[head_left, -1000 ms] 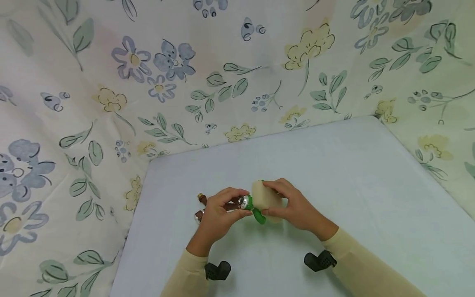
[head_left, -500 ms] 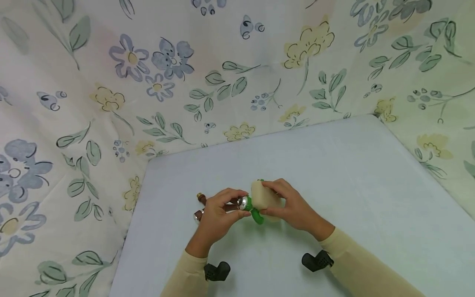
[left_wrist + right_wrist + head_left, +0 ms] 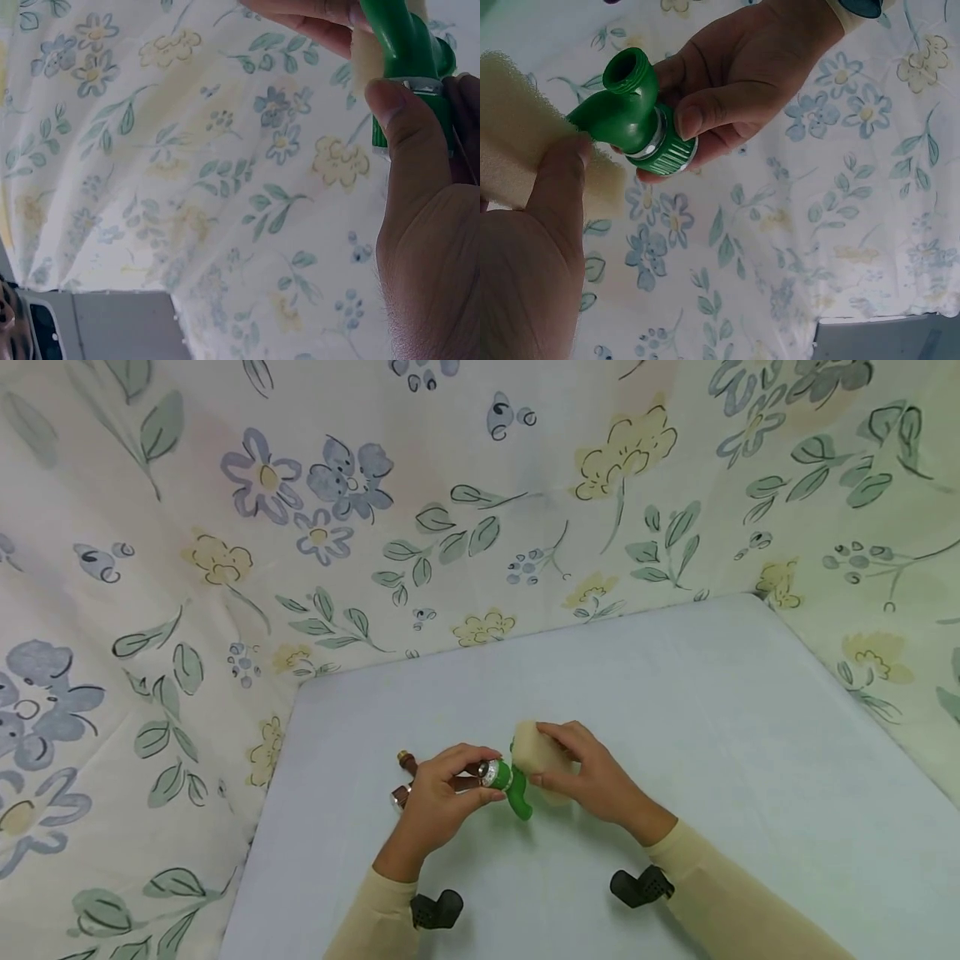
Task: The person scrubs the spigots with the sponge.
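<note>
A green, glossy, curved fitting (image 3: 518, 798) is held by my left hand (image 3: 438, 795), thumb and fingers pinching its ribbed, silver-ringed collar (image 3: 665, 146). In the right wrist view its round threaded mouth (image 3: 625, 70) faces up. My right hand (image 3: 596, 777) grips a cream sponge (image 3: 537, 750) between thumb and fingers. The sponge sits against the fitting's far end, partly covering it. From the left wrist camera, the green body (image 3: 401, 45) rises above my left thumb, with a strip of sponge behind.
Brown pieces with gold and silver ends (image 3: 406, 762) lie on the white table (image 3: 660, 693) behind my left hand, partly hidden by it. A floral cloth (image 3: 442, 468) hangs along the table's back and sides. A black camera is on each wrist.
The sponge has shifted slightly right along the fitting and tilted. The fitting has turned a little, so more of its lower green arm shows. Both hands keep their holds.
</note>
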### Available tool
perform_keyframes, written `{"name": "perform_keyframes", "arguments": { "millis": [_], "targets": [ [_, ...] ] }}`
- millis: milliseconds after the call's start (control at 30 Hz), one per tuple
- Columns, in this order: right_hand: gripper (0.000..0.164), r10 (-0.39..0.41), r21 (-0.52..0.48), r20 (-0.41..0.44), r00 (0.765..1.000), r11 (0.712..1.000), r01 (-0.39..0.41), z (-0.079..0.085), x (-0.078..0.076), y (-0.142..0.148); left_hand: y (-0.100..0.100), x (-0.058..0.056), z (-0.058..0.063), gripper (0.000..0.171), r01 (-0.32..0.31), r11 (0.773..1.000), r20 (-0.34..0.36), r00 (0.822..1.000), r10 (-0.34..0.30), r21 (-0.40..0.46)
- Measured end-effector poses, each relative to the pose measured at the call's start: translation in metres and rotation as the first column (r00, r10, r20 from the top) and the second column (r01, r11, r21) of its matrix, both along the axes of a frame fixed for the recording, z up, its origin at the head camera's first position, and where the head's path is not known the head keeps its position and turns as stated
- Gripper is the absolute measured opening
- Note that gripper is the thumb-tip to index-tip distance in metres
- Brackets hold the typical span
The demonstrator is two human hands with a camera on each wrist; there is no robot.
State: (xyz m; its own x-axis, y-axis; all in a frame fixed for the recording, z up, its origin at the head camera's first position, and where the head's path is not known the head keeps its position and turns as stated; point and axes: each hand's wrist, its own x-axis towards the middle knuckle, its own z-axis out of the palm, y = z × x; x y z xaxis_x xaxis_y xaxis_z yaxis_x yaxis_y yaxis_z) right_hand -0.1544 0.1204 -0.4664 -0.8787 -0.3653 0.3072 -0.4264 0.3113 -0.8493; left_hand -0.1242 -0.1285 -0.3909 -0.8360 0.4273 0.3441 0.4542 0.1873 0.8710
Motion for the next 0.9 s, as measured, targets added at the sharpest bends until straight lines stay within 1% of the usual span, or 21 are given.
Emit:
{"name": "perform_keyframes", "arguments": {
  "millis": [133,233,333,467,533,633,767,900],
  "targets": [
    [0.068,0.054,-0.009,-0.006,0.999,0.998,-0.054,0.002,0.003,-0.002,0.000,-0.001,-0.003,0.041,-0.014,1.000,0.001,1.000,0.014,0.001],
    [0.068,0.101,-0.014,-0.015,0.995,0.995,-0.102,0.009,0.008,-0.007,0.000,-0.002,-0.005,0.041,-0.033,0.999,0.003,0.999,0.033,-0.005],
    [0.066,0.135,-0.037,-0.012,0.991,0.990,-0.135,0.023,0.015,-0.011,0.000,-0.003,-0.008,0.042,-0.050,0.999,0.010,0.999,0.051,-0.011],
    [0.065,0.153,-0.052,0.001,0.988,0.987,-0.153,0.042,0.026,-0.013,0.000,-0.005,-0.011,0.042,-0.074,0.997,0.009,0.997,0.075,-0.013],
    [0.064,0.162,-0.049,0.010,0.987,0.986,-0.162,0.046,0.028,-0.013,0.000,-0.006,-0.012,0.041,-0.094,0.995,0.000,0.996,0.094,-0.020],
    [0.064,0.166,-0.046,0.011,0.986,0.985,-0.166,0.045,0.030,-0.014,0.000,-0.006,-0.013,0.040,-0.119,0.993,-0.005,0.993,0.119,-0.021],
    [0.067,0.157,-0.042,0.008,0.988,0.987,-0.156,0.031,0.025,-0.013,0.001,-0.007,-0.014,0.041,-0.131,0.991,-0.005,0.991,0.131,-0.020],
    [0.069,0.152,-0.021,0.011,0.988,0.988,-0.152,0.019,0.020,-0.011,0.001,-0.006,-0.013,0.040,-0.127,0.992,-0.011,0.992,0.127,-0.017]
  ]
}}
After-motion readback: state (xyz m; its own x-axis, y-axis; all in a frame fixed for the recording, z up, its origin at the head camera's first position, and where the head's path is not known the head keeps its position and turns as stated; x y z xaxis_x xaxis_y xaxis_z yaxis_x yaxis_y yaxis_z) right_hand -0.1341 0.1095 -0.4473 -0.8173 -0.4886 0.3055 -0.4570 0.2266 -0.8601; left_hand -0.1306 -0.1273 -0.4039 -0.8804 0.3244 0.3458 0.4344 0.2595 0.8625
